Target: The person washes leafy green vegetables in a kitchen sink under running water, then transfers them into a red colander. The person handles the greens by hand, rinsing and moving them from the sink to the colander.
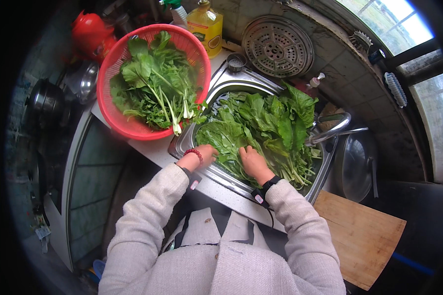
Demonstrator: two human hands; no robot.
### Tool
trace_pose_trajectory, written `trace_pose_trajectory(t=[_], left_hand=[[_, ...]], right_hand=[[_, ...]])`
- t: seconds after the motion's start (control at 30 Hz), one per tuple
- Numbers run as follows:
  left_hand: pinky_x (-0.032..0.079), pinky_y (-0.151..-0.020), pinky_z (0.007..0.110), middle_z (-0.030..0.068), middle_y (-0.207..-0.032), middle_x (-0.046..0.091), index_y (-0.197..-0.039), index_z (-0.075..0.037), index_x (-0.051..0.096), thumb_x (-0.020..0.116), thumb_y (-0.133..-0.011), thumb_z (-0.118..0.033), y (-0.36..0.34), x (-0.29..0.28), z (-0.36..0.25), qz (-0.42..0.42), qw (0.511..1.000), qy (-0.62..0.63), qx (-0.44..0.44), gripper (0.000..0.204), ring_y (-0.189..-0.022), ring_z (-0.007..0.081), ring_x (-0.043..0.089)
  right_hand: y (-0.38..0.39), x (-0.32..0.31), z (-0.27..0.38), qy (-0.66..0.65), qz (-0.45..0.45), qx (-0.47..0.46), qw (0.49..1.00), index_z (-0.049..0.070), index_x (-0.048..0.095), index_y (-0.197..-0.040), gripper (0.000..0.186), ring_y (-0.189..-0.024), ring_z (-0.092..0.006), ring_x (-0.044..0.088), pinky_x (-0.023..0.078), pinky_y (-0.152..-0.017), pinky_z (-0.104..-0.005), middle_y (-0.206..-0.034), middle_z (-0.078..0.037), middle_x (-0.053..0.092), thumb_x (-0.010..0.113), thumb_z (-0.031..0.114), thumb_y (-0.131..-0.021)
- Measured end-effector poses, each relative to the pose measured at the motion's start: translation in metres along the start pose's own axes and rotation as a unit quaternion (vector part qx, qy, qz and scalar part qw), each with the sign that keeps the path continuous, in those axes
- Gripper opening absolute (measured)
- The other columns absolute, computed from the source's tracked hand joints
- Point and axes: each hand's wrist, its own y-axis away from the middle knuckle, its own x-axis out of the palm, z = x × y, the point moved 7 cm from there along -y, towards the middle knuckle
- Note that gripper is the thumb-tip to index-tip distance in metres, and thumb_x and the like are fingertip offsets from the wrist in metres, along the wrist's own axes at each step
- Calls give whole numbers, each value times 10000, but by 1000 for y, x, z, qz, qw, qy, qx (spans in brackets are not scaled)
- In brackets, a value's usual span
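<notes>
Leafy greens (pixel 266 123) with broad leaves and pale stems fill the metal sink (pixel 215 173). At the sink's near left part, my left hand (pixel 205 155), with a red bead bracelet at the wrist, curls its fingers at the edge of a leaf. My right hand (pixel 253 163) is closed over the greens a little to the right, its fingertips down among leaves and stems. Both hands seem to grip the same leafy bunch, though the fingertips are partly hidden. Up on the left, a red plastic basket (pixel 103 93) holds more greens (pixel 155 81), their white stem ends hanging over its rim.
A faucet (pixel 332 129) reaches over the sink's right side. A wooden cutting board (pixel 362 236) lies to the right, near a glass lid (pixel 357 164). Behind stand a yellow liquid bottle (pixel 206 29), a round steamer rack (pixel 277 46) and a pump bottle (pixel 314 84).
</notes>
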Motion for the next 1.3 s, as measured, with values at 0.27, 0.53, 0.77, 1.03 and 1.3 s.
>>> trace_pose_trajectory(t=[0.27, 0.53, 0.77, 1.03, 1.3], left_hand=[[431, -982, 390, 185, -1198, 590, -1181, -45, 613, 591, -867, -198, 4, -3, 2, -1, 1000, -5, 7, 350, -1133, 336, 549], [449, -954, 385, 188, -1095, 635, -1165, -61, 625, 586, -861, -180, 5, -15, -18, 9, 1000, -18, 4, 328, -1065, 342, 585], [233, -1124, 504, 207, -1497, 247, -1388, -246, 426, 616, -849, -210, -9, 14, -67, 81, 978, -172, 89, 573, -1382, 395, 224], [180, -1123, 555, 139, -1542, -183, -1461, -443, 179, 550, -857, -301, -69, 66, -42, 309, 914, -252, -76, 723, -1426, 403, 20], [521, -838, 467, 119, -1137, 657, -1037, -163, 723, 623, -782, -220, -112, 73, -25, 241, 924, -295, -19, 280, -1036, 320, 634]], right_hand=[[15, -86, -23, -242, 8, 60, 968, 20, 559, -1119, 360, -827, -427, 617, 496, -746, -473, -853, -275, 633, 528, 40, -761], [94, -84, -34, -98, 172, 35, 980, 51, 516, -1213, 463, -1023, -399, 581, 481, -861, -427, -1158, -247, 582, 590, 83, -757], [62, -9, -9, 135, 152, -75, 976, 384, 276, -1445, 831, -1414, -399, 113, 356, -993, -615, -1560, -96, 94, 710, 225, -755], [44, 22, -40, 121, 168, -48, 977, 435, 232, -1449, 764, -1425, -331, 129, 331, -1043, -588, -1567, 14, 86, 630, 278, -815], [33, 51, -51, 179, 123, -21, 976, 384, 449, -1357, 497, -1393, -262, 245, 371, -1050, -453, -1550, 36, 186, 430, 168, -911]])
